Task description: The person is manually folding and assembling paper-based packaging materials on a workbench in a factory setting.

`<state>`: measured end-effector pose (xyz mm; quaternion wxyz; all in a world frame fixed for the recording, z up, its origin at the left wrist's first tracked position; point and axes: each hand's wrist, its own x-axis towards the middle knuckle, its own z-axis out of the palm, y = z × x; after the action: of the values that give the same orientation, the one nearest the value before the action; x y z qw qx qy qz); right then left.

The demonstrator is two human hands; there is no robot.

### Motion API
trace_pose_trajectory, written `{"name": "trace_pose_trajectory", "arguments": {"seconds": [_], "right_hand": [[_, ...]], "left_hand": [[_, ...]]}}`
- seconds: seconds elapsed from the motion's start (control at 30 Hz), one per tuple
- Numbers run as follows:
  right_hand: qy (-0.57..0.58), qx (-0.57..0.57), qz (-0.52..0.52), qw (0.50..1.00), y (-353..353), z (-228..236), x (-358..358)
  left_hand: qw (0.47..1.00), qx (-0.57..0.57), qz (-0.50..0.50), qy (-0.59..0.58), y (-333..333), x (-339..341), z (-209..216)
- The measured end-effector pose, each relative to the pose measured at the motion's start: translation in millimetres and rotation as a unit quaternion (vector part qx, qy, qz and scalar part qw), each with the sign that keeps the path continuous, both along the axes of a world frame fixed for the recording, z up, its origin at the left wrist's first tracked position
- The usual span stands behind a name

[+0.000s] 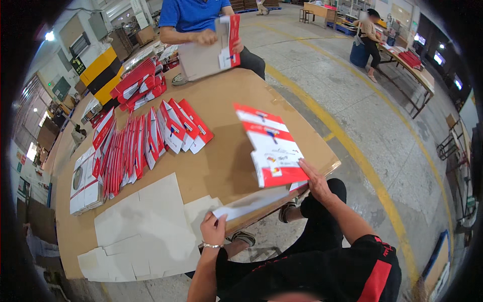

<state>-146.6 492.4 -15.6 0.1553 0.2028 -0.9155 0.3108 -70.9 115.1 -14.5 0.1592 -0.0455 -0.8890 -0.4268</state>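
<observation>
A red-and-white printed carton stands tilted over the near right edge of the cardboard-topped table. My right hand grips its lower right edge, fingers along the printed face and thumb out of sight. Low at the table edge, my left hand pinches the end of a white cardboard strip. The strip runs toward the carton's bottom; I cannot tell whether the two are joined. Left of that hand, flat plain grey-white carton blanks lie on the table.
Folded red-and-white cartons stand in a leaning row at the left, beside a stack of flat blanks. More cartons pile behind. Across the table a co-worker in blue handles another carton. Another person works at a far table.
</observation>
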Motion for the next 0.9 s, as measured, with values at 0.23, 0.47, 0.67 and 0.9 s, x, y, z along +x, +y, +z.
{"name": "trace_pose_trajectory", "arguments": {"seconds": [0.23, 0.47, 0.67, 0.9], "right_hand": [[-0.069, 0.182, 0.038, 0.980, -18, 26, 5], [0.009, 0.277, 0.172, 0.945, -85, 15, 29], [-0.024, 0.295, 0.147, 0.944, -70, 9, 37], [-0.036, 0.275, 0.134, 0.951, -71, 22, 32]], "left_hand": [[0.951, -0.299, 0.013, -0.078, 17, -20, -11], [0.931, -0.334, -0.093, -0.113, 31, 13, 31], [0.873, -0.465, -0.121, -0.089, -22, 46, 43], [0.988, -0.135, 0.018, -0.073, -42, 28, 42]]}}
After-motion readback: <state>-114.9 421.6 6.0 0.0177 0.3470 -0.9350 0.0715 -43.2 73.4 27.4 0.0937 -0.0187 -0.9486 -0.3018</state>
